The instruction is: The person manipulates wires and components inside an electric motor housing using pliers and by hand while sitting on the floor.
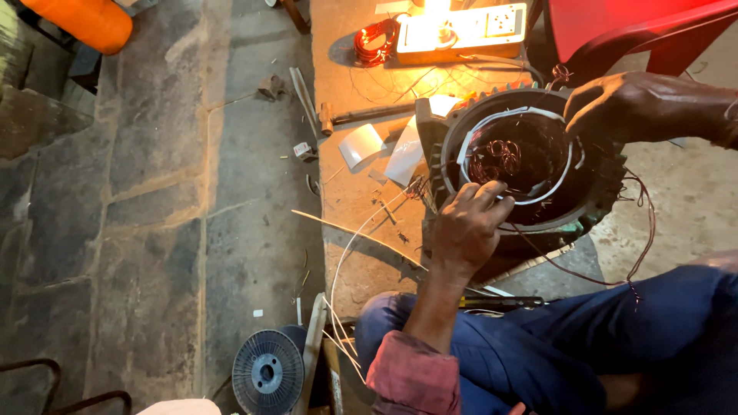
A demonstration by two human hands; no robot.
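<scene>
Left hand (469, 223) grip pinching white sleeve (538, 198); right hand (626, 107) grip pressed on stator (438, 131) rim

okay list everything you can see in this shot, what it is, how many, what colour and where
Round finned metal motor stator housing: one, dark grey, right of centre on the floor.
Copper winding wire: one tangle, reddish, inside the housing.
White insulating sleeve strip: one, curved around the bore.
Electrical socket board: one, cream, top centre.
Small copper wire coil: one, left of the board.
Hammer: one, dark, above the housing.
Empty wire spool: one, grey, bottom.
Orange cylinder: one, top left.
Left hand: on the housing's near rim.
Right hand: on its far rim.
</scene>
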